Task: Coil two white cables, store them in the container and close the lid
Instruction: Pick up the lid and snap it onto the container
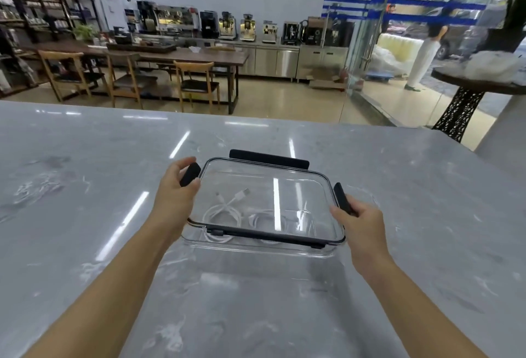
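A clear plastic container point(256, 246) sits on a grey marble counter point(85, 186), and everything else is placed here relative to that container. A clear lid point(270, 186) with a dark rim lies on top of it, its near edge resting along the container's near rim.

Inside the container, seen through the lid, lie two coiled white cables. The left cable point(225, 212) sits toward the container's near left corner, its two plug ends pointing toward the far side. The right cable point(267, 221) lies just beside it, nearer the middle of the container and fainter under the glare.

The left hand point(176, 195) is at the container's left side. Its thumb and fingers point(182, 165) pinch the black latch point(190, 174) on the lid's left edge, which is flipped up and outward. The right hand point(361, 223) is at the container's right side, fingers curled around the lower end of the black right latch point(341, 198), which also stands raised from the lid.

A third black latch point(269, 159) runs along the lid's far edge and a fourth point(267, 233) along the near edge; neither hand touches them. Both cables lie under the lid, between the two hands and apart from the fingers.
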A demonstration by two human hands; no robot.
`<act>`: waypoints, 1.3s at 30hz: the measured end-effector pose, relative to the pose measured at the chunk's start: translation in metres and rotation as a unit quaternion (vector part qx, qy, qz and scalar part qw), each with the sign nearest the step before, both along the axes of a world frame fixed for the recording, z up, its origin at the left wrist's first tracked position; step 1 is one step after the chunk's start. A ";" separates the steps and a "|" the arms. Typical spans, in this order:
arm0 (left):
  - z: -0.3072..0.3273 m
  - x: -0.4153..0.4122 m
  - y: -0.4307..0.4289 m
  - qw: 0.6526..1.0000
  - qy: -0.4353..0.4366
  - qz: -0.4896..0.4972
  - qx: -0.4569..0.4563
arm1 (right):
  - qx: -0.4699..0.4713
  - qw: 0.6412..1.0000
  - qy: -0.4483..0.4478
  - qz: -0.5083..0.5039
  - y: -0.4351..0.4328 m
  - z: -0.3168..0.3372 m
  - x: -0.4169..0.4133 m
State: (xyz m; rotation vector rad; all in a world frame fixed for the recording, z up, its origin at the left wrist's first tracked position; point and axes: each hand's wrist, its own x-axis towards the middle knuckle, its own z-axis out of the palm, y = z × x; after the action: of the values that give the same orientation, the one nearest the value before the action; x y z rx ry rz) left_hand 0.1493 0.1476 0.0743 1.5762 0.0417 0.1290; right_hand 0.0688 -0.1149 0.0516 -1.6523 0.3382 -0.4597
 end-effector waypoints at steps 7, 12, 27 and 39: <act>-0.011 0.000 0.010 0.995 0.022 -0.028 0.091 | -0.059 0.998 -0.004 -0.009 0.016 -0.002 -0.003; -0.015 0.002 0.011 0.993 0.030 -0.035 0.110 | -0.068 0.997 0.002 -0.023 0.017 -0.004 -0.004; -0.023 0.006 0.020 0.889 -0.131 0.058 0.434 | -0.338 0.933 -0.008 -0.124 0.015 -0.006 -0.008; -0.013 0.004 0.021 0.926 -0.019 -0.011 0.377 | -0.329 0.925 0.190 0.004 0.004 0.007 0.000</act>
State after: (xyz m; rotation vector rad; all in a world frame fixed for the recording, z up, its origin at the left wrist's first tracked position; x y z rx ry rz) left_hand 0.1528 0.1689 0.0617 2.3452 -0.0653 0.1680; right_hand 0.0691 -0.1105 0.0582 -2.4101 0.4961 -0.2492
